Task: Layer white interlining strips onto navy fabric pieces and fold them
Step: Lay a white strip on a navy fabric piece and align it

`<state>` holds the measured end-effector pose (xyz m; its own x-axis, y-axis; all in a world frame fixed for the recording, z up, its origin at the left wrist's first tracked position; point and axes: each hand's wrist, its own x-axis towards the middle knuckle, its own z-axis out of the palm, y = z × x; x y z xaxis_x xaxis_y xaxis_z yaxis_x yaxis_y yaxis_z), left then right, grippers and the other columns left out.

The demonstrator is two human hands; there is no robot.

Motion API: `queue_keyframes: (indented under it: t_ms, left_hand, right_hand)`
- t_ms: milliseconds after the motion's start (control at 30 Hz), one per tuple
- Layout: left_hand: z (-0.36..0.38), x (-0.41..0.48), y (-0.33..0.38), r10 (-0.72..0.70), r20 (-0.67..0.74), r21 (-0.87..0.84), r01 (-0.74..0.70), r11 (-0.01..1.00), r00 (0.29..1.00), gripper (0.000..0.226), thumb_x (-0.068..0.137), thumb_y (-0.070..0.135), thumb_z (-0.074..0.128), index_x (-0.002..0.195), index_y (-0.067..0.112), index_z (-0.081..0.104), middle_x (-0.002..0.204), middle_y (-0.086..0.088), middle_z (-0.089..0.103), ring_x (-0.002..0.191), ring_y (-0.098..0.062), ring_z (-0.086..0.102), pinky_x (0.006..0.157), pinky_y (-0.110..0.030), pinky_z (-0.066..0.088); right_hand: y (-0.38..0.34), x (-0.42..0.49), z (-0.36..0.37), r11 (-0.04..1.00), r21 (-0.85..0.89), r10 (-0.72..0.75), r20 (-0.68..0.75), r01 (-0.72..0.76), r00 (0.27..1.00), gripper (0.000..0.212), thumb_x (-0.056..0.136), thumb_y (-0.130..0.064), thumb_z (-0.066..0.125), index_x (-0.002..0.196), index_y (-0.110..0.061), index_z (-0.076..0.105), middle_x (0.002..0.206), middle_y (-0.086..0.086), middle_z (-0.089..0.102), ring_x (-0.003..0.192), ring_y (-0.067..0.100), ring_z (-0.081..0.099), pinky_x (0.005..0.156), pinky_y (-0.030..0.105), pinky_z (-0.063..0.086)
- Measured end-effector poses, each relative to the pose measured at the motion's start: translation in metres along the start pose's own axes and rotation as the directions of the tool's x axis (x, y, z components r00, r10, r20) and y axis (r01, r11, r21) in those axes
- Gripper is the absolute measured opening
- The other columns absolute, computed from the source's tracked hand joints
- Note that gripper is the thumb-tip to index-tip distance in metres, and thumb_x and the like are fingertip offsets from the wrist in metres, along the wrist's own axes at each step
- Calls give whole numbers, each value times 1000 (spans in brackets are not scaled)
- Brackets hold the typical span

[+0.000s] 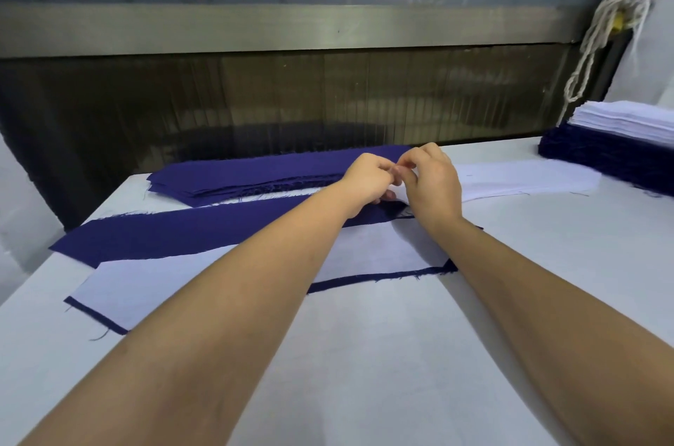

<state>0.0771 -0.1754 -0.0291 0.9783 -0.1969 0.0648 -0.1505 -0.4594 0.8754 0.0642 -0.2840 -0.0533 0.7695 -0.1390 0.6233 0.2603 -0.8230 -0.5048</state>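
Observation:
A navy fabric piece (189, 232) lies across the table in front of me, and a white interlining strip (153, 281) covers its near half. My left hand (368, 183) and my right hand (432, 183) meet above the piece's far right end. Both pinch the edge of a white interlining strip (399, 192) between fingertips and thumbs. More white interlining strips (525, 179) lie flat to the right of my hands. A stack of navy pieces (255, 172) sits behind my left hand.
At the far right stands a pile of navy fabric (605, 157) topped with white strips (627, 117). A machine with a metal bar (291, 27) and a dark opening runs along the table's back edge. White cord (598, 40) hangs at the right.

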Motion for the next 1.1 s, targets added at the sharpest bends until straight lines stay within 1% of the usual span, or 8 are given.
queue_keyframes:
  t_ms: [67, 200, 300, 367, 500, 800, 933, 1100]
  left_hand:
    - [-1, 0, 2, -67, -28, -94, 64, 994, 997, 18, 92, 8, 50, 92, 16, 66, 85, 6, 62, 63, -8, 63, 57, -21, 47]
    - [2, 1, 7, -132, -148, -299, 83, 951, 980, 26, 94, 19, 47, 101, 4, 67, 90, -11, 68, 60, -18, 65, 61, -28, 55]
    - [2, 4, 7, -108, -359, -302, -6, 953, 927, 26, 95, 26, 52, 82, 9, 66, 65, -4, 65, 57, -17, 65, 72, -33, 58]
    - [-3, 5, 4, -122, -408, -304, -8, 953, 905, 19, 92, 22, 59, 78, 11, 66, 66, -2, 63, 62, -18, 64, 78, -36, 57]
    - [-20, 0, -5, -119, -413, -223, 26, 974, 903, 12, 86, 10, 63, 93, 11, 73, 93, -1, 68, 93, -19, 61, 80, -32, 52]
    - [-61, -30, -22, -74, -406, -293, -53, 954, 911, 17, 89, 3, 59, 84, 17, 68, 85, 5, 62, 76, -13, 60, 68, -19, 54]
    - [-80, -43, -25, -62, -406, -281, -60, 958, 912, 22, 89, 2, 60, 82, 21, 67, 89, 4, 62, 74, -9, 61, 62, -14, 53]
    - [-112, -69, -35, -94, -393, -239, -3, 971, 915, 21, 88, 1, 62, 85, 22, 68, 88, 4, 62, 73, -10, 61, 51, -12, 50]
  right_hand:
    - [-2, -3, 1, 1000, 15, 17, -1, -17, 1000, 14, 96, -20, 52, 99, -12, 63, 99, 0, 50, 87, 21, 53, 70, 35, 46]
    - [-3, -6, 1, 996, -11, 91, 21, -91, 996, 26, 99, -32, 40, 112, -21, 60, 94, 6, 66, 87, 27, 60, 73, 36, 48]
    - [-3, -7, 3, 949, 202, 238, 50, -243, 970, 34, 99, -34, 34, 125, -23, 52, 85, 6, 68, 83, 25, 62, 75, 35, 49]
    - [-1, -8, 4, 856, 388, 320, 120, -341, 940, 37, 99, -32, 34, 134, -25, 44, 81, 2, 65, 71, 22, 62, 67, 32, 52]
    - [2, -4, 1, 690, 528, 438, 241, -496, 866, 38, 100, -31, 35, 138, -30, 35, 83, 0, 58, 48, 15, 58, 35, 18, 38]
    - [-6, 2, -11, 185, 744, 542, 467, -642, 698, 38, 97, -18, 45, 130, -35, 40, 93, 0, 44, 53, 16, 54, 37, 16, 41]
    - [-2, 2, -15, 102, 787, 559, 460, -608, 690, 31, 95, -11, 50, 121, -28, 49, 92, 4, 49, 55, 14, 42, 35, 16, 33]
    - [2, 3, -19, 125, 800, 559, 432, -587, 707, 24, 92, -3, 51, 111, -18, 56, 84, 4, 50, 54, 14, 38, 34, 15, 27]
